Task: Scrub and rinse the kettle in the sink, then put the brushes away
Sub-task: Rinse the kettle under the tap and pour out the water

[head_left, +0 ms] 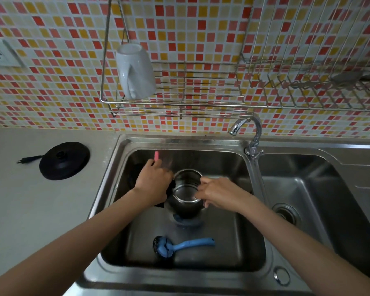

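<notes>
The steel kettle [186, 195] stands upright in the left sink basin [233, 242], its mouth open toward me. My left hand [153, 180] is at the kettle's left side, over its black handle, and grips a thin brush with a pink handle [156, 155] that pokes up behind the fingers. My right hand [219, 193] rests on the kettle's right rim, fingers curled over the edge. A blue brush [179, 246] with a round dark head lies on the basin floor in front of the kettle.
The tap [246, 127] stands between the two basins, its spout turned left. A second basin [308, 189] lies to the right. The black kettle base [64, 160] sits on the counter at left. A wire rack [179, 103] with a white mug [136, 71] hangs above.
</notes>
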